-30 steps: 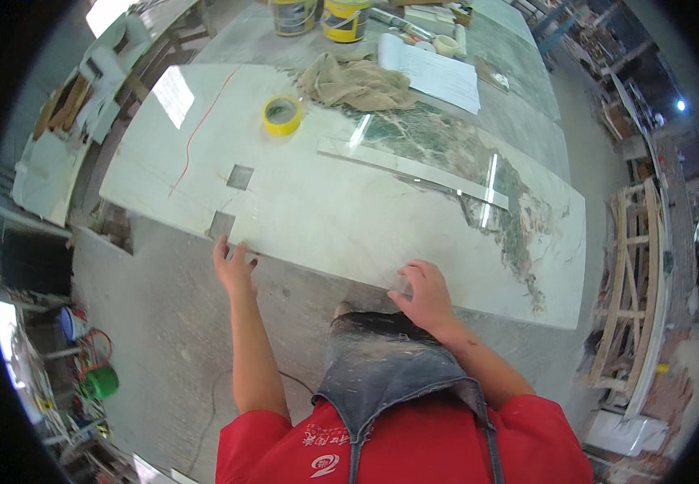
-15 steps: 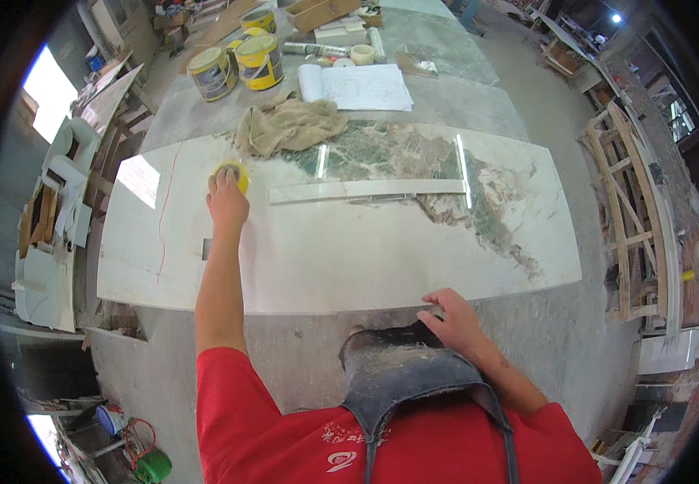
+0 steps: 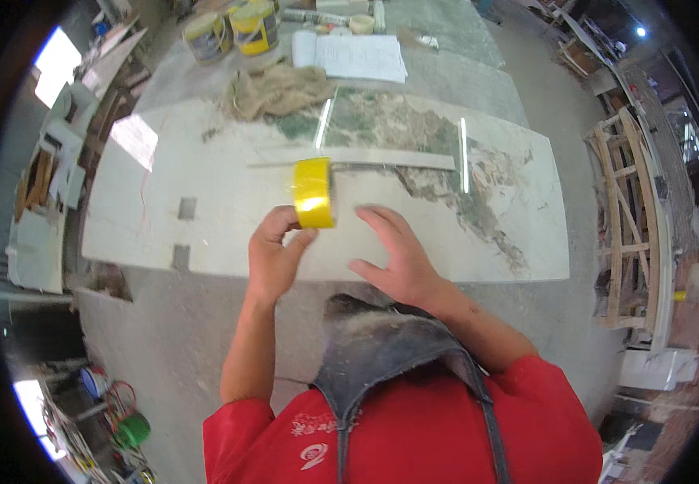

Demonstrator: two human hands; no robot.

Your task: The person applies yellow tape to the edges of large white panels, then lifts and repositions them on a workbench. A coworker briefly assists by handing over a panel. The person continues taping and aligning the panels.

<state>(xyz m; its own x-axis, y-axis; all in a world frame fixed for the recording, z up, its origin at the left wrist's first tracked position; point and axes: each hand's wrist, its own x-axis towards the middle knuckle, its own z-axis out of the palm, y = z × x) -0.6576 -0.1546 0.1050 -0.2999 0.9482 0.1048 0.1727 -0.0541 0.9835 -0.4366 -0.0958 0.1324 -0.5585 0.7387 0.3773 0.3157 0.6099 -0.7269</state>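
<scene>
My left hand (image 3: 275, 256) holds a roll of yellow tape (image 3: 314, 193) upright by its lower edge, lifted above the near half of a large white marble slab (image 3: 220, 198) with green veining. My right hand (image 3: 395, 260) is open beside the roll, fingers spread and reaching toward it, not touching it. A long narrow strip of stone (image 3: 349, 157) lies across the slab just beyond the tape. I wear a red shirt and a dark apron.
A crumpled burlap cloth (image 3: 275, 90) lies at the slab's far edge. Two yellow cans (image 3: 231, 31) and a sheet of paper (image 3: 351, 56) rest on the table behind. A wooden crate frame (image 3: 632, 222) stands to the right. Stone offcuts lean at the left.
My left hand reached to the far left of the slab, took the yellow tape roll and brought it back in front of me. My right hand left the slab's near edge and rose toward the roll.
</scene>
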